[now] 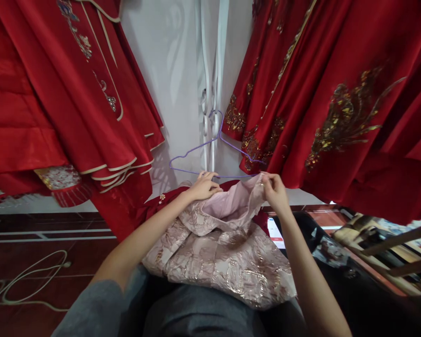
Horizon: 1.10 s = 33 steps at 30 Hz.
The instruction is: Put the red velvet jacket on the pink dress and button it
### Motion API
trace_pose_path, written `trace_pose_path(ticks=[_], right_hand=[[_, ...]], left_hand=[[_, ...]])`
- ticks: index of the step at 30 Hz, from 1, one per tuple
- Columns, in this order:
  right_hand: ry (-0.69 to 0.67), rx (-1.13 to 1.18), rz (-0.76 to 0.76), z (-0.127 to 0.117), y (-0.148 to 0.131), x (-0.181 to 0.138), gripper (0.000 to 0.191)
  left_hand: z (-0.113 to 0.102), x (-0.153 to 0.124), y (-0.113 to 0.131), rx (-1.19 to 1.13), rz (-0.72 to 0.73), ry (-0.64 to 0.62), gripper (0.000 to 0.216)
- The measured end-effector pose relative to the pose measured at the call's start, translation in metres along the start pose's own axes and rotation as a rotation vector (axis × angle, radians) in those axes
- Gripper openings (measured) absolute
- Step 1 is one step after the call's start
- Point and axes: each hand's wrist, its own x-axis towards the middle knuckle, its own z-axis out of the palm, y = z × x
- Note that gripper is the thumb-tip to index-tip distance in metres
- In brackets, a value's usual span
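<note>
A pale pink brocade garment (224, 257) with a gold pattern lies across my lap. My left hand (203, 186) and my right hand (274, 188) both pinch its upper edge, where the plain pink lining (236, 205) shows. Just beyond my fingers a thin purple wire hanger (210, 145) hangs against the white wall, its bottom bar level with my knuckles. A dark red cloth (154, 208) lies under the pink garment on the left.
Red embroidered robes hang at the left (73, 103) and right (337, 103). A white cable (31, 276) loops on the dark red tiled floor at the left. Black cloth (330, 252) and wooden bars (396, 243) lie at the right.
</note>
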Motion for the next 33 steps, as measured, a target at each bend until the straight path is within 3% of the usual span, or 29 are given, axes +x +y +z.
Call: trace_pose_path(ticks=[3,6,16,22,29,33], right_hand=[[0.216,-0.087,0.208,-0.009,0.022,0.009,0.025],[0.286,-0.125,0.282,-0.020,0.035,0.015,0.020],[0.331,-0.122,0.170,-0.021,0.012,0.009,0.022],[0.442,-0.101,0.158,-0.027,0.016,0.012,0.019],[0.300,-0.123,-0.089,-0.027,-0.016,0.009,0.030],[0.280,-0.247,-0.198,-0.021,-0.036,0.035,0.028]], left_hand=[[-0.012,-0.013,0.007,-0.057,-0.024,0.014,0.031],[-0.024,-0.019,0.014,-0.120,-0.013,0.003,0.031],[-0.034,-0.026,0.013,-0.141,-0.041,-0.018,0.028],[-0.037,-0.029,0.013,-0.126,-0.039,-0.021,0.029],[-0.038,-0.023,0.013,-0.250,0.016,-0.060,0.030],[-0.034,-0.009,0.013,-0.443,0.091,-0.094,0.031]])
